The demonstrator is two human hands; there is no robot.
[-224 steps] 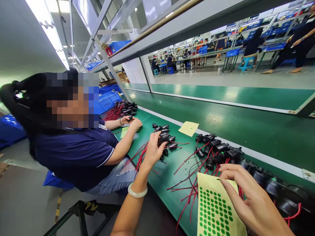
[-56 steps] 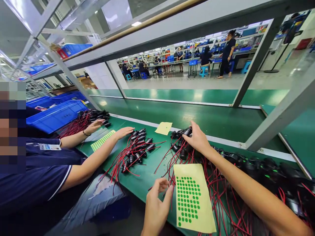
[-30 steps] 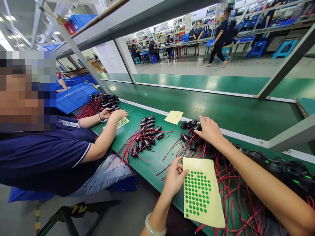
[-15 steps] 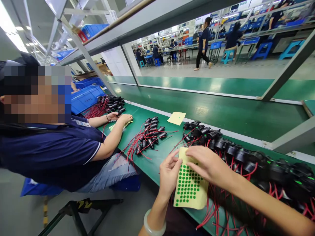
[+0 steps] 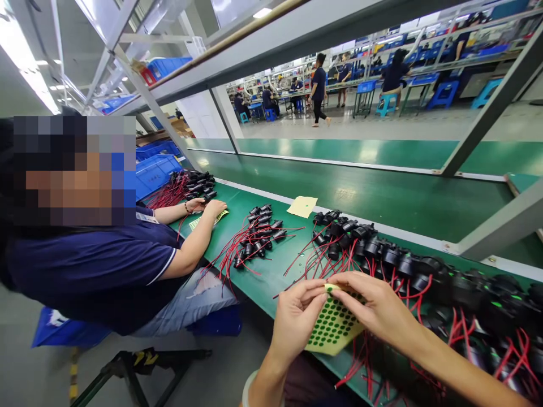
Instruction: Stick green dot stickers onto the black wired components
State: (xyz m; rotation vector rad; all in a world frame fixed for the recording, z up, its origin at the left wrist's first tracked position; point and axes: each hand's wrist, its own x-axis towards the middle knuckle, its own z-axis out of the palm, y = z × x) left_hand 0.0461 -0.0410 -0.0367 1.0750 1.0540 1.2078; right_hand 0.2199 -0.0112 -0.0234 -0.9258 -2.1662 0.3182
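Observation:
A yellow sheet of round green stickers (image 5: 333,328) is between my hands, above the front edge of the green bench. My left hand (image 5: 297,316) pinches the sheet near its top left edge. My right hand (image 5: 367,297) has thumb and fingers closed at the top of the sheet, beside a green dot at the bent edge. Whether a sticker has come loose in those fingers I cannot make out. Behind and right of my hands lie black cylindrical parts with red wires (image 5: 373,249), several bearing green dots.
At my left sits a co-worker (image 5: 97,271), hands on another sticker sheet (image 5: 207,219). Between us lies a pile of black wired parts (image 5: 258,237). A yellow paper piece (image 5: 302,207) lies by the bench's back rail. A slanted metal post (image 5: 500,220) stands at right.
My right hand has closed its fingers on the sheet's top edge, which now bends. My left hand has shifted slightly to meet it. A distant person has walked left.

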